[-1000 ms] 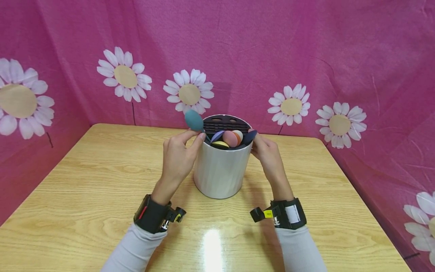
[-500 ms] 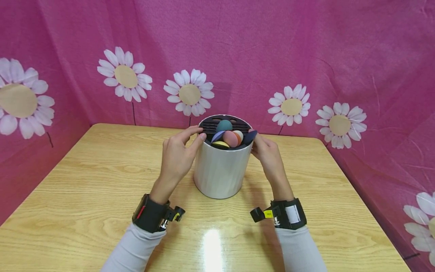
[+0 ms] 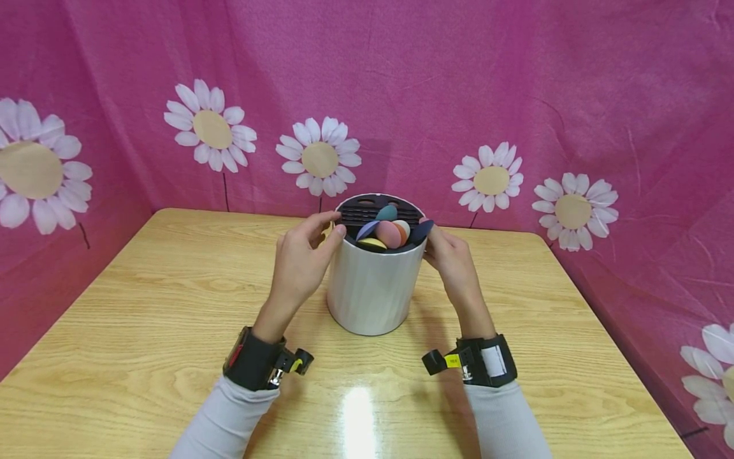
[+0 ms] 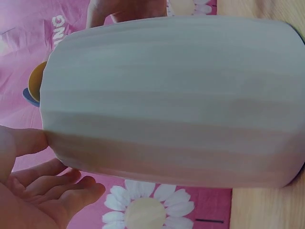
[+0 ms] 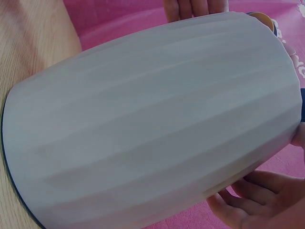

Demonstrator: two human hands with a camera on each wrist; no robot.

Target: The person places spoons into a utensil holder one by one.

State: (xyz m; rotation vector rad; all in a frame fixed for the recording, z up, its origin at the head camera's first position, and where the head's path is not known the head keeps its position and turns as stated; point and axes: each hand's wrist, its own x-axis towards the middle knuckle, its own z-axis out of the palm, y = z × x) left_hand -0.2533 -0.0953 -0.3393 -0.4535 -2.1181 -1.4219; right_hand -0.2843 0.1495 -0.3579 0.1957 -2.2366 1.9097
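Observation:
A white ribbed utensil holder (image 3: pixel 371 290) stands upright between my hands, with a dark slotted insert (image 3: pixel 357 213) at its mouth. Out of it show several spoon heads: a teal spoon (image 3: pixel 387 213), a pink spoon (image 3: pixel 388 234), a purple one, a yellow spoon (image 3: pixel 371 243), an orange one, a white one and a navy spoon (image 3: pixel 422 231). My left hand (image 3: pixel 302 258) rests thumb and fingertips at the left rim, the other fingers loose in the left wrist view. Opposite, my right hand (image 3: pixel 455 268) holds the rim and side wall beside the navy spoon; the spoons' handles are hidden inside.
The holder stands on a light wooden table (image 3: pixel 172 319). Behind and beside it hangs a pink cloth (image 3: pixel 413 95) printed with daisies. Each wrist wears a black strap with a small camera.
The teal spoon, held by my left hand a second ago, has been let go and tipped rightward into the holder, its head now turned edge-on. My right hand has stayed still.

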